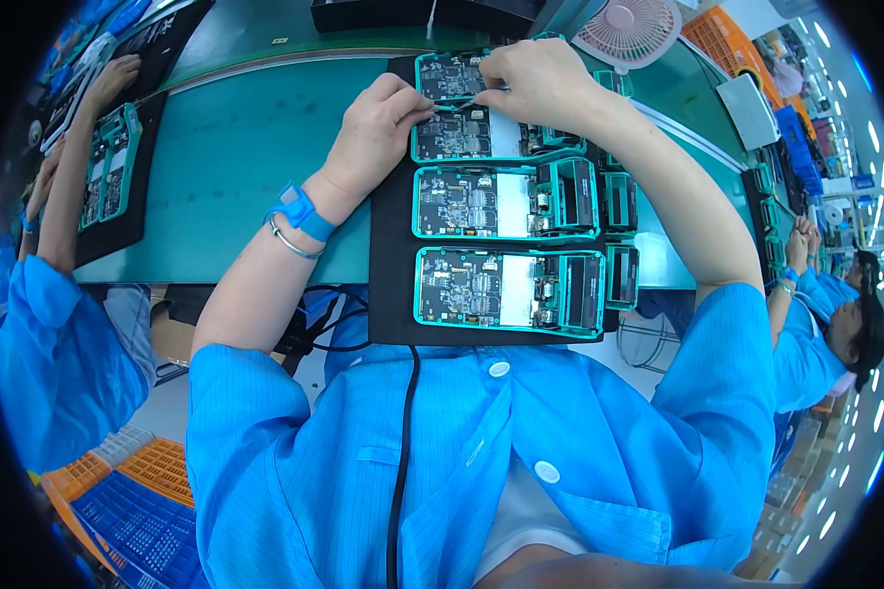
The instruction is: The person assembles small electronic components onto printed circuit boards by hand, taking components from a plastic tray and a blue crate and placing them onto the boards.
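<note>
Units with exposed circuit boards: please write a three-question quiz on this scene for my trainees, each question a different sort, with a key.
1. True or false: on the nearest unit, the circuit board lies left of the pale panel.
2. The wrist strap on the left arm is: A) orange; B) blue; C) white.
3. Fill in, near or far: the left hand and right hand are at the ____ end of the black mat.

Key: 1. True. 2. B. 3. far.
</note>
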A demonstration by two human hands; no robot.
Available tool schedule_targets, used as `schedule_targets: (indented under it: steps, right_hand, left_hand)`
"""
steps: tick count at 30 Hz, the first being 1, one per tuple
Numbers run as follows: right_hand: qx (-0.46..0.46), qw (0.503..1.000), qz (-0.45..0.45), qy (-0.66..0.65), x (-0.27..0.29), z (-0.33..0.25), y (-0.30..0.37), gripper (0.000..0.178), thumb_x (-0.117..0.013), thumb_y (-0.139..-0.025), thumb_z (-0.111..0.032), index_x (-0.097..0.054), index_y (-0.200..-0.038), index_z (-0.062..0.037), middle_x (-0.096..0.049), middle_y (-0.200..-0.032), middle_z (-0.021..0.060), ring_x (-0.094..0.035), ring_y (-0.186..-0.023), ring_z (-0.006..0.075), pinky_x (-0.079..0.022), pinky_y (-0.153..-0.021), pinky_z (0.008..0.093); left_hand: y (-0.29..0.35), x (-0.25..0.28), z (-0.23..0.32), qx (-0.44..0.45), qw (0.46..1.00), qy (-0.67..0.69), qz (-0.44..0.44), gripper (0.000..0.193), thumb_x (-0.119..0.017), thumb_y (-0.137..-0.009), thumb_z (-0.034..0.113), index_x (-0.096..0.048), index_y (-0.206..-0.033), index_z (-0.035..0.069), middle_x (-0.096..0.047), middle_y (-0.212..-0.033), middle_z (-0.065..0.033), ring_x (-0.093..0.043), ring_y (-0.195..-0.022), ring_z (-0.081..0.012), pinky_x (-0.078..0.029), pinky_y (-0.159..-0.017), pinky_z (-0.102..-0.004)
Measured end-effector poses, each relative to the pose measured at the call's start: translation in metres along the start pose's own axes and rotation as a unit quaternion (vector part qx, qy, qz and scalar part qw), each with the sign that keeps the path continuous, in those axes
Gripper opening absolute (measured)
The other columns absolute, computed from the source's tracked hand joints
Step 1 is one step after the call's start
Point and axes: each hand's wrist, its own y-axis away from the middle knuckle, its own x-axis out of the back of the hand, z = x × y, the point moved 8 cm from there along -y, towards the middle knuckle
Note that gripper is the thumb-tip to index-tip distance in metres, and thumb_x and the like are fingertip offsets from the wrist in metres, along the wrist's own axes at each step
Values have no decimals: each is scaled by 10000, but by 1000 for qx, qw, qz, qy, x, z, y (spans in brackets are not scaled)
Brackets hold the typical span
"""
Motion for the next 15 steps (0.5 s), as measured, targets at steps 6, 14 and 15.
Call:
schedule_targets:
  steps: [6,14,15]
  right_hand:
    - [12,1000,8,3,-3,0,-1,257,-720,-899,-354,-734,-922,-99,-737,-882,79,-725,-809,254,-569,-712,387]
    - [55,996,59,28,2,-8,2,211,-720,-882,-297,-758,-908,-91,-748,-839,88,-750,-789,261,-602,-708,403]
    - [62,996,59,30,2,-9,2,204,-718,-883,-295,-758,-908,-96,-748,-839,85,-750,-785,258,-602,-704,400]
  left_hand:
    - [0,-1,-2,15,1000,22,4,86,-759,-826,21,-714,-896,42,-617,-904,-91,-664,-834,-284,-556,-712,-368]
    - [0,-2,-1,13,1000,20,7,93,-765,-819,24,-716,-896,42,-614,-897,-91,-663,-832,-284,-557,-709,-368]
    - [0,-2,-2,14,1000,18,7,94,-766,-818,25,-716,-896,43,-614,-898,-91,-663,-831,-283,-557,-708,-368]
